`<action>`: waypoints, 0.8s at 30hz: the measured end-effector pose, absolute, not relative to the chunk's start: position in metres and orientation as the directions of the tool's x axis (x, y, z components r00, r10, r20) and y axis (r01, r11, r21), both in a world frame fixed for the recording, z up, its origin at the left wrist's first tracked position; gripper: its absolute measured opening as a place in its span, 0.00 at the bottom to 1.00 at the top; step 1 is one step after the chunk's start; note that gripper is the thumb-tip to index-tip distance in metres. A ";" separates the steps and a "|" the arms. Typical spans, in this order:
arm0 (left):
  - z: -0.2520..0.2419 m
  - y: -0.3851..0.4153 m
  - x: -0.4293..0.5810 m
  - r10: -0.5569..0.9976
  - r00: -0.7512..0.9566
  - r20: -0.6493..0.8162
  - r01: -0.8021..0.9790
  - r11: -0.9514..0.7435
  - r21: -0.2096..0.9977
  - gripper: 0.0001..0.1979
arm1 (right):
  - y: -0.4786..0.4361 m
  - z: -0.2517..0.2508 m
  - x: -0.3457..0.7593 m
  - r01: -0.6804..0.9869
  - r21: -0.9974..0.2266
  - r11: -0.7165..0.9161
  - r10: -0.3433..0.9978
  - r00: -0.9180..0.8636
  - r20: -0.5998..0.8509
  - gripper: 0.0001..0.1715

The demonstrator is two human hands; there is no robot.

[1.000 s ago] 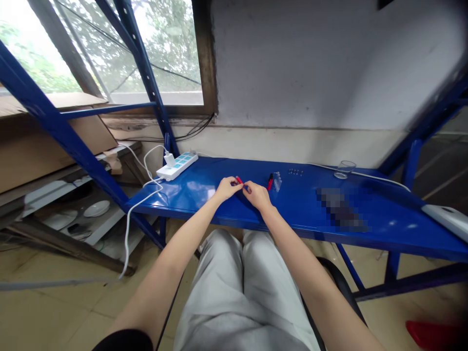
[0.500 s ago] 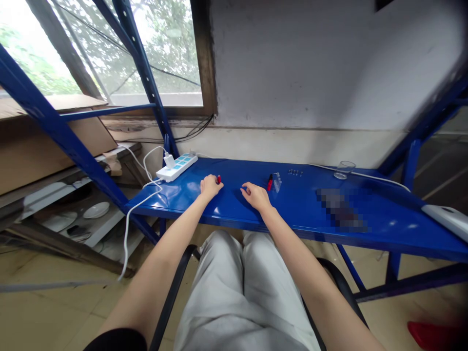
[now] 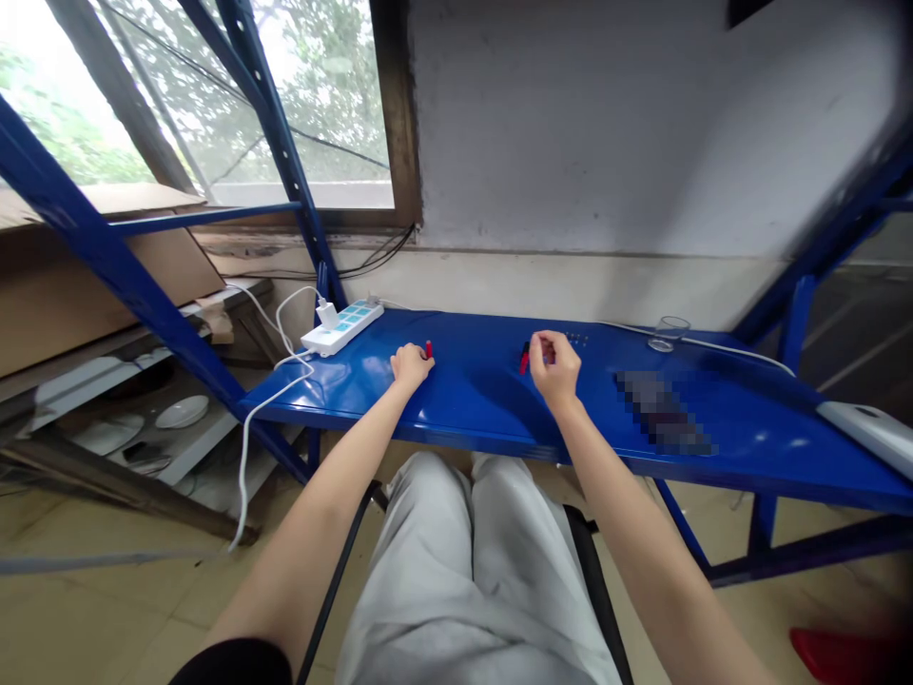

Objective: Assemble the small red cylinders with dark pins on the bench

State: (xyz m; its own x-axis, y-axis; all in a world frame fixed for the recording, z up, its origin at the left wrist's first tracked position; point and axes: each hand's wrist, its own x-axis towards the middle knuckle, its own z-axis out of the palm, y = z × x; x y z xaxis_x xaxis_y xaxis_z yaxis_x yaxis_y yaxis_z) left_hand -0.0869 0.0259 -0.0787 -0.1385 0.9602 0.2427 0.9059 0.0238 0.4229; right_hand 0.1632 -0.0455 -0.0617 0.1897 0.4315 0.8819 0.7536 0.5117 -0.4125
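My left hand point(image 3: 412, 365) is on the left part of the blue table, its fingers closed round a small red tube-like piece point(image 3: 429, 349) that pokes up by the thumb. My right hand point(image 3: 556, 366) is raised over the middle right, fingers curled and thumb bent in; whatever may be between the fingertips is too small to make out. Just left of it, a small red and black piece point(image 3: 525, 358) lies on the table, partly covered by the hand. Several tiny pieces point(image 3: 577, 340) sit in rows behind the fingers. The hand hides the spot of the small clear pieces.
The blue table point(image 3: 463, 381) runs along the wall. A white power strip point(image 3: 342, 328) with a plug and cord lies at its left end. Towards the right are a clear glass cup point(image 3: 669, 333), a blurred-out dark object point(image 3: 663, 414) and a white device point(image 3: 870, 433).
My right hand has moved right and up, from the table's middle to over the small clear pieces. My left hand stays in place; the red piece in it now stands more upright.
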 end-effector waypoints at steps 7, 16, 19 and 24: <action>-0.075 0.003 -0.069 0.803 -0.248 0.543 0.798 -0.148 0.584 0.16 | -0.041 -0.085 0.202 0.716 -0.658 0.235 0.534 0.470 0.703 0.13; -0.068 -0.036 0.019 0.644 0.363 0.673 0.703 -0.664 0.255 0.12 | -0.042 -0.093 0.206 0.857 -0.497 -0.137 0.880 0.336 0.337 0.10; -0.072 -0.038 0.038 0.661 0.403 0.632 0.706 -0.665 0.245 0.16 | -0.045 -0.092 0.204 0.880 -0.453 -0.141 0.890 0.313 0.332 0.10; -0.085 -0.037 0.048 0.666 0.492 0.561 0.717 -0.676 0.173 0.20 | -0.045 -0.093 0.204 0.901 -0.413 -0.130 0.906 0.278 0.320 0.11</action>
State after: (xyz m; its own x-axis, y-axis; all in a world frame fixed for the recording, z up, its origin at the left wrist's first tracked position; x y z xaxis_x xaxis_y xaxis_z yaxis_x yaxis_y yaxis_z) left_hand 0.0478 -0.0368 -0.0845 0.4924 0.6659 0.5605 0.7168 -0.6755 0.1729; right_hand 0.2038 -0.0451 -0.0929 0.2779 0.9056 0.3204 0.9013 -0.1303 -0.4132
